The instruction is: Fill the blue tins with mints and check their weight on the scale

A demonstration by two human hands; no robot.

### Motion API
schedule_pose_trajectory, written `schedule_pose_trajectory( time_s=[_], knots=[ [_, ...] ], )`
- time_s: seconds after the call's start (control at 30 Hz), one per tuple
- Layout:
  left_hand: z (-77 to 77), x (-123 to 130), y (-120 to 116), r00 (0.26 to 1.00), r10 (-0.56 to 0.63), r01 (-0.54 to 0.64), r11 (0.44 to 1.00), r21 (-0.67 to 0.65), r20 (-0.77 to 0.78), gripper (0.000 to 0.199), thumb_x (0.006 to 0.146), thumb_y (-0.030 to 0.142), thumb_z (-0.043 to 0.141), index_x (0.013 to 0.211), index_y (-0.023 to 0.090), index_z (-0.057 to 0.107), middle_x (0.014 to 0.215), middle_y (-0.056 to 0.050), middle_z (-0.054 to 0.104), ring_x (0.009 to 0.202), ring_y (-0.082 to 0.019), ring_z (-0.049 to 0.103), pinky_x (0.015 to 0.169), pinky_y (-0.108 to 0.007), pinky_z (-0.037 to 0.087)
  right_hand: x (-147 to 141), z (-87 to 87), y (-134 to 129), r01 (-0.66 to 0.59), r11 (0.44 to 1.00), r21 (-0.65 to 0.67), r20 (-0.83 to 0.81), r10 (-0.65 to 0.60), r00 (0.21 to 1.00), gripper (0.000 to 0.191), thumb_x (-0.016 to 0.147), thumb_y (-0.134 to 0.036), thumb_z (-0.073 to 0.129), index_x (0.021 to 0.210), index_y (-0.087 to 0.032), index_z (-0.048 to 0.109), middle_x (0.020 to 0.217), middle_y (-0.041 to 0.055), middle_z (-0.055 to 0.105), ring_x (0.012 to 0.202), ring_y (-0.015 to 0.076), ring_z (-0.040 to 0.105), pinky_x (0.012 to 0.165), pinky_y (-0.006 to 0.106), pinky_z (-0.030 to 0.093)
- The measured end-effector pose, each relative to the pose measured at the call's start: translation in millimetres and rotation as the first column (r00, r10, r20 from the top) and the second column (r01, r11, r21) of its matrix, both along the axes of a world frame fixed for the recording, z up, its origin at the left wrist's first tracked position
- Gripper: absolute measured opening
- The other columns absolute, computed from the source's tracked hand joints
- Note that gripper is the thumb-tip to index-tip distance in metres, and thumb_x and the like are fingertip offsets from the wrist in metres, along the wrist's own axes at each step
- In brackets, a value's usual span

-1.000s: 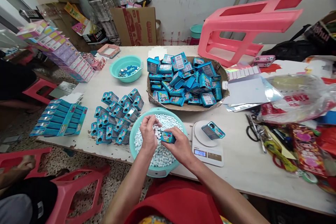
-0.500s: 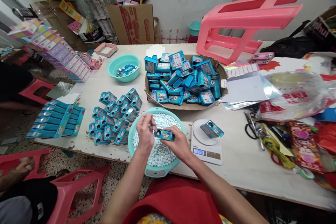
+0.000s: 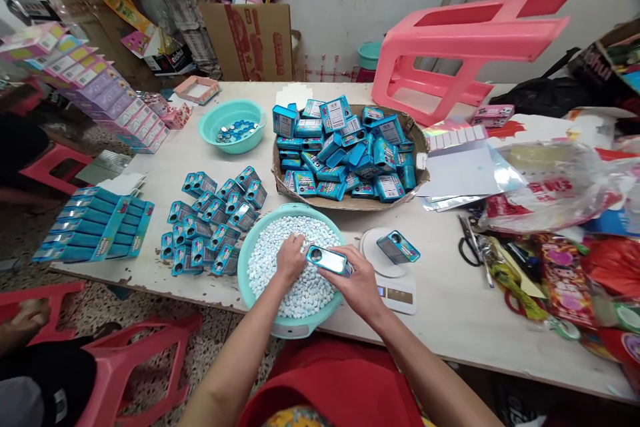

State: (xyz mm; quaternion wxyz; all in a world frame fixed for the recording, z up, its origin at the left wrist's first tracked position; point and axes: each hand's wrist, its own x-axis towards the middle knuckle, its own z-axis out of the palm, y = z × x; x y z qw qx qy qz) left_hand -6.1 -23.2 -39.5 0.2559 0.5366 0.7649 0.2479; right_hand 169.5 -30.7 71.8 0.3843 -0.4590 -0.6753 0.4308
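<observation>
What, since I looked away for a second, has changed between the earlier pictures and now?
The left hand has moved away from the held tin's opening and down into the white candies. The right hand has shifted the held tin rightward relative to the bowl and turned it, so its holed face now shines. The right hand's hold and the tin on the scale stayed as they were.
</observation>
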Motion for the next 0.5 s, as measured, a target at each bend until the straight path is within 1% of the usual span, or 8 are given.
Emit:
schedule_pose_trajectory(
  time_s=[0.07,0.13,0.17,0.23,0.3,0.33,0.43,0.5],
  knots=[
    [1.1,-7,-6,0.988,0.098,-0.105,0.993,0.052,0.121,0.016,0.075,0.038,0.062,0.074,0.022,0.06,0.081,-0.005,0.057,0.086,-0.022,0.054,0.08,-0.03,0.039,-1,-4.6,1,0.005,1.0,0.004,0.022,-0.005,1.0,0.029,0.073,-0.03,0.072,0.1,-0.024,0.062,0.096,0.0042,0.062,0.092,0.0211,0.059,0.082,0.034,0.047],
    [8.1,-12,-9,0.913,0.235,-0.276,0.958,0.082,0.332,0.022,0.07,0.039,0.066,0.068,0.02,0.057,0.07,-0.002,0.055,0.074,-0.019,0.053,0.07,-0.027,0.04,-2,-9.0,2,0.008,1.0,0.009,0.044,-0.008,0.999,0.03,0.073,-0.03,0.072,0.1,-0.024,0.062,0.096,0.0041,0.062,0.092,0.0211,0.059,0.082,0.034,0.047],
    [14.5,-12,-10,0.837,0.3,-0.366,0.929,0.059,0.458,0.025,0.068,0.041,0.068,0.067,0.019,0.055,0.065,0.0,0.053,0.066,-0.016,0.052,0.064,-0.026,0.039,-2,-11.0,2,0.005,1.0,0.011,0.057,-0.005,0.998,0.03,0.073,-0.03,0.072,0.101,-0.024,0.062,0.096,0.004,0.062,0.092,0.0212,0.059,0.082,0.034,0.047],
    [33.1,-11,-11,0.619,0.382,-0.495,0.868,-0.036,0.686,0.031,0.066,0.044,0.069,0.069,0.018,0.052,0.059,0.003,0.05,0.051,-0.011,0.045,0.051,-0.023,0.034,-4,-15.0,2,-0.015,1.0,0.013,0.087,0.014,0.996,0.031,0.073,-0.028,0.072,0.102,-0.024,0.062,0.097,0.0041,0.062,0.092,0.0216,0.059,0.082,0.034,0.047],
    [56.9,-6,-11,0.416,0.354,-0.534,0.841,-0.09,0.838,0.031,0.066,0.042,0.07,0.073,0.018,0.051,0.059,0.004,0.05,0.044,-0.008,0.04,0.043,-0.021,0.029,-9,-18.8,2,-0.038,0.999,0.02,0.12,0.035,0.992,0.032,0.072,-0.026,0.072,0.102,-0.024,0.062,0.097,0.0041,0.062,0.092,0.022,0.059,0.081,0.034,0.047],
    [69.1,-3,-11,0.349,0.305,-0.537,0.84,-0.077,0.886,0.031,0.067,0.04,0.07,0.074,0.018,0.05,0.06,0.004,0.051,0.043,-0.008,0.041,0.042,-0.02,0.028,-12,-20.6,3,-0.047,0.999,0.025,0.137,0.043,0.99,0.032,0.072,-0.025,0.072,0.102,-0.023,0.062,0.096,0.0041,0.062,0.092,0.0222,0.059,0.081,0.034,0.047],
    [99.4,5,-9,0.247,0.139,-0.547,0.837,0.019,0.959,0.026,0.07,0.035,0.068,0.078,0.018,0.051,0.061,0.003,0.053,0.048,-0.01,0.049,0.046,-0.021,0.036,-24,-23.7,4,-0.084,0.996,0.022,0.188,0.078,0.979,0.032,0.071,-0.021,0.072,0.101,-0.022,0.062,0.094,0.0041,0.062,0.09,0.0225,0.059,0.079,0.034,0.047],
    [111.7,9,-6,0.207,0.104,-0.579,0.814,0.036,0.973,0.024,0.072,0.033,0.067,0.081,0.018,0.051,0.06,0.003,0.054,0.052,-0.011,0.053,0.052,-0.022,0.041,-31,-22.5,4,-0.103,0.995,0.007,0.211,0.099,0.972,0.031,0.069,-0.02,0.072,0.099,-0.021,0.062,0.092,0.0038,0.062,0.088,0.0224,0.06,0.077,0.034,0.047]
  ],
)
